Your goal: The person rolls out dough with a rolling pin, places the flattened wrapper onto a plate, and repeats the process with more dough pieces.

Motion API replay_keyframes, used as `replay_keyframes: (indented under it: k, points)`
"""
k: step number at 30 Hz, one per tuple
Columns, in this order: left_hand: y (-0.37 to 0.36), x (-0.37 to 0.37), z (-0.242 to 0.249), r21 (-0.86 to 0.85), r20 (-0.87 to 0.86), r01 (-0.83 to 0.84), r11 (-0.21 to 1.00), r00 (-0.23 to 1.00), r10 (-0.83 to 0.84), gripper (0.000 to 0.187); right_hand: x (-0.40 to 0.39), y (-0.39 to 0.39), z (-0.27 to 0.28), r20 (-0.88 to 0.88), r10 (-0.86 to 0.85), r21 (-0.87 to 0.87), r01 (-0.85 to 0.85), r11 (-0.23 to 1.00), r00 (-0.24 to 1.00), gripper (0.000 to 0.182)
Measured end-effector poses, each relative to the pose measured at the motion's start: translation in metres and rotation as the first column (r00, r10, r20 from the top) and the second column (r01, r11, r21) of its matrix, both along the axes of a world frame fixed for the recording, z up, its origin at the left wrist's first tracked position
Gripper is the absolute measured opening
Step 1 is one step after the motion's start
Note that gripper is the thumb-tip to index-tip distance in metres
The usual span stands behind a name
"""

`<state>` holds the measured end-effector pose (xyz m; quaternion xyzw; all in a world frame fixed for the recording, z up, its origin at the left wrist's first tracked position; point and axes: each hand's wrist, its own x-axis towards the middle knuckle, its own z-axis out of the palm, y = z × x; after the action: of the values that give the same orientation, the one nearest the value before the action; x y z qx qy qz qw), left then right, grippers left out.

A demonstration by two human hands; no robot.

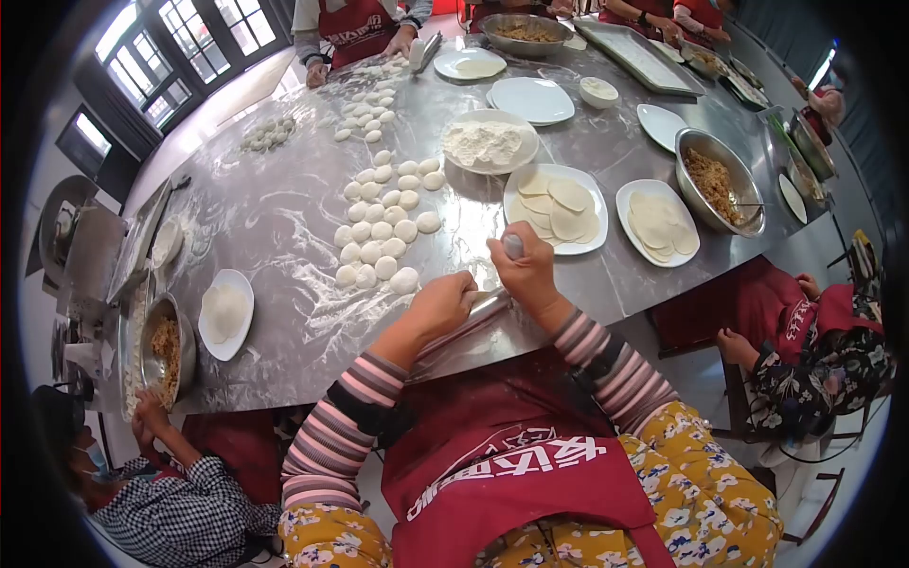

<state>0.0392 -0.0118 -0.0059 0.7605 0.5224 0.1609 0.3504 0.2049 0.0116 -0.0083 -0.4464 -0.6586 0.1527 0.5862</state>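
My right hand (528, 270) is wrapped round a rolling pin, whose grey rounded end (512, 247) shows above the fist. Close beside it, my left hand (440, 305) is closed, its fingertips at the edge of what looks like a small dough wrapper (481, 297), mostly hidden. Both hands are low over the near edge of the floured metal table (275, 237). Just beyond them lie rows of flattened dough pieces (381, 230). A white plate (594, 244) of rolled wrappers (554, 204) stands past my right hand, and behind it is a bowl of flour (483, 142).
Another plate of wrappers (660, 225) and a metal bowl of filling (721, 180) are at right. At left are a plate with wrappers (225, 312) and another filling bowl (169, 350). Co-workers stand or sit around the table; one person's hands (150, 417) are beside the left bowl.
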Motion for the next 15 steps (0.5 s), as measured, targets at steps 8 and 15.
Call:
replay_keyframes:
  k: [8,15]
  points:
    - [-0.005,-0.016,-0.003,-0.062,0.072,0.011,0.998,0.997,-0.006,0.013,0.025,-0.053,0.0,0.001,0.016,-0.025,-0.016,1.0,1.0,0.022]
    - [0.001,-0.002,0.006,-0.008,0.054,-0.022,1.0,0.998,0.022,0.017,0.002,-0.001,0.003,0.01,0.015,0.026,-0.015,1.0,1.0,0.021]
